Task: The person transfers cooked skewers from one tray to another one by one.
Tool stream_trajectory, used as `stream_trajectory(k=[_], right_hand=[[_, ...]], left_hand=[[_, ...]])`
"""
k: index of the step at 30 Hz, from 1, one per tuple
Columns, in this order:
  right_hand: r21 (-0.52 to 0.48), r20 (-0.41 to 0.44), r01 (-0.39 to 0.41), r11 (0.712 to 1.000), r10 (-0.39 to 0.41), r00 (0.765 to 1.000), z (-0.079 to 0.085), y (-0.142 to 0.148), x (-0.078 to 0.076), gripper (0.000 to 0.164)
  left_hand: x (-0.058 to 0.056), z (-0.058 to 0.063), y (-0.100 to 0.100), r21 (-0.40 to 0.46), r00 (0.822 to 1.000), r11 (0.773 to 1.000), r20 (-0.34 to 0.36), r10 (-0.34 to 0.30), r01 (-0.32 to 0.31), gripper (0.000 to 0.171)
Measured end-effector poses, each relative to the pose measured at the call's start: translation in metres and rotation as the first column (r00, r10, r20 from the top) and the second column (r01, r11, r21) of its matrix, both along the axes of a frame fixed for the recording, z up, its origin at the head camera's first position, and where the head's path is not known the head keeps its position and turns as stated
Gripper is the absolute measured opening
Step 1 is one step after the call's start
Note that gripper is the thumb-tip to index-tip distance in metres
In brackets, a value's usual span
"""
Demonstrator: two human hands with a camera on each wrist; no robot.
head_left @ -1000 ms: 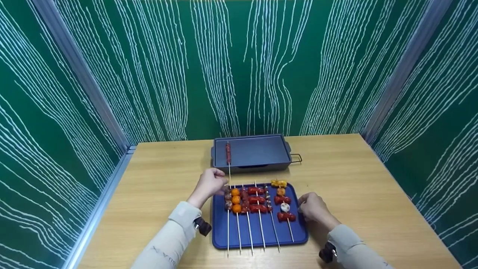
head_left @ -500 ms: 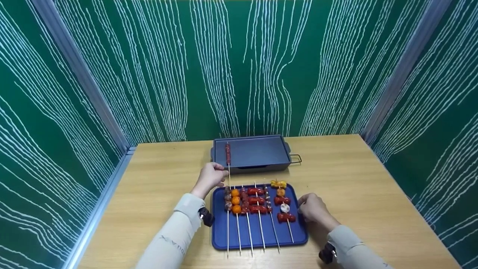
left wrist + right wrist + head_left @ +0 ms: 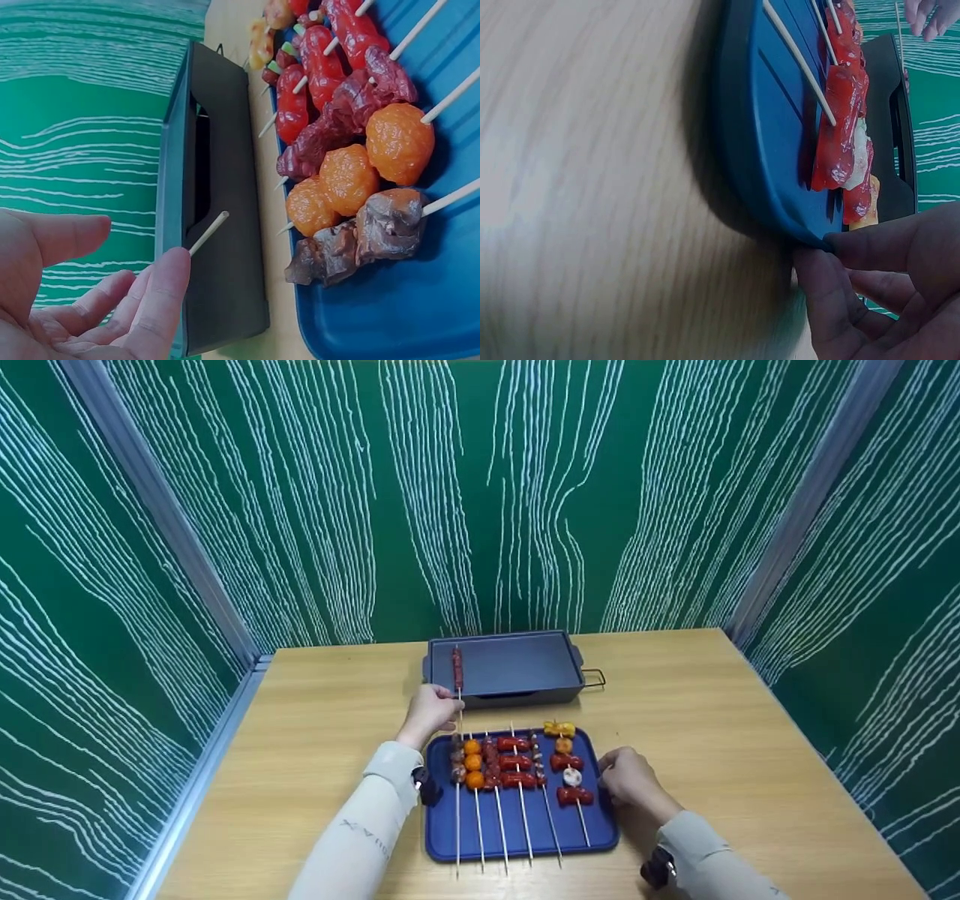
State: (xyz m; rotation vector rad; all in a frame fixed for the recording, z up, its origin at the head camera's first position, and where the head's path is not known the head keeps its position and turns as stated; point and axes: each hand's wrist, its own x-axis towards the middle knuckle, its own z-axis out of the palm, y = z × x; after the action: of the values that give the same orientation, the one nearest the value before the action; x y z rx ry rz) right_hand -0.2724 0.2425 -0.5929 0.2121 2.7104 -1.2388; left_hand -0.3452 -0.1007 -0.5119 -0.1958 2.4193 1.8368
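Observation:
A dark red meat skewer (image 3: 457,667) lies on the left of the grey grill plate (image 3: 517,664), its bare stick reaching over the front edge. My left hand (image 3: 433,710) is at that stick. In the left wrist view, the stick's end shows just behind one fingertip (image 3: 174,262), while the thumb stands apart from the straight fingers. My right hand (image 3: 631,778) pinches the right rim of a blue tray (image 3: 442,829) between thumb and fingers. Across the tray lie several skewers, among them one with orange balls (image 3: 473,761) and one with mixed pieces (image 3: 573,778).
The grill has a wire handle (image 3: 595,678) on its right side and stands at the back of the wooden table (image 3: 337,720). Green panels with white wavy lines (image 3: 517,495) enclose the table at the back and sides. Several sticks overhang the tray's front edge.
My left hand has moved forward along the stick, away from the tray and closer to the grill. The skewer on the grill and my right hand have stayed in place.

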Motion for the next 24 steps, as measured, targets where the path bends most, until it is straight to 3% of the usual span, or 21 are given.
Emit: stream_trajectory(k=[13,18,24], right_hand=[[0.009,0.013,0.003,1.000,-0.003,1.000,0.002,-0.001,0.001,0.024],[0.010,-0.004,0.002,1.000,-0.002,1.000,0.002,-0.001,0.001,0.023],[0.004,-0.031,-0.001,1.000,0.001,1.000,0.002,-0.001,0.002,0.021]], left_hand=[[-0.009,-0.013,0.006,-0.045,0.998,0.998,0.050,0.042,-0.040,0.013],[-0.012,-0.017,0.007,-0.035,0.996,0.998,0.069,0.051,-0.049,0.026],[-0.015,-0.022,0.006,0.004,0.992,0.999,0.118,0.053,-0.054,0.028]])
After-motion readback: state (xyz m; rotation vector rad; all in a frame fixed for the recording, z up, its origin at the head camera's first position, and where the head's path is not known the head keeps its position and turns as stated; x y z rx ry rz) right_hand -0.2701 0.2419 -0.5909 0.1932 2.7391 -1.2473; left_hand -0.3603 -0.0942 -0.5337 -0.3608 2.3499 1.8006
